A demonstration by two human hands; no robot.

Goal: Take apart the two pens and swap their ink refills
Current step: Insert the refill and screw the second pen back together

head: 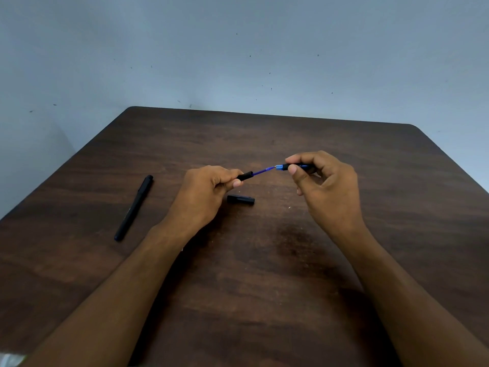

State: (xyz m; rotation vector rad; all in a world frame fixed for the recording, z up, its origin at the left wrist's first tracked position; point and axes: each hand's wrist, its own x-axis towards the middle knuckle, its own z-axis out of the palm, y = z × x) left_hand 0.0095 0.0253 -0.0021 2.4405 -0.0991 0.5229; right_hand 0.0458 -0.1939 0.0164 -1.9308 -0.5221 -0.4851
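Note:
My left hand (205, 190) grips a black pen barrel (244, 176) above the table. A thin blue ink refill (262, 171) sticks out of the barrel toward the right. My right hand (321, 181) pinches the pen's black and blue tip section (284, 167) at the refill's far end. A black pen cap (240, 200) lies on the table just below the two hands. A second black pen (134, 207), whole and capped, lies on the table to the left of my left hand.
The dark brown wooden table (264, 260) fills the lower view, with its far edge against a pale blue-grey wall (238, 49). A small pale object (10, 358) shows at the bottom left corner.

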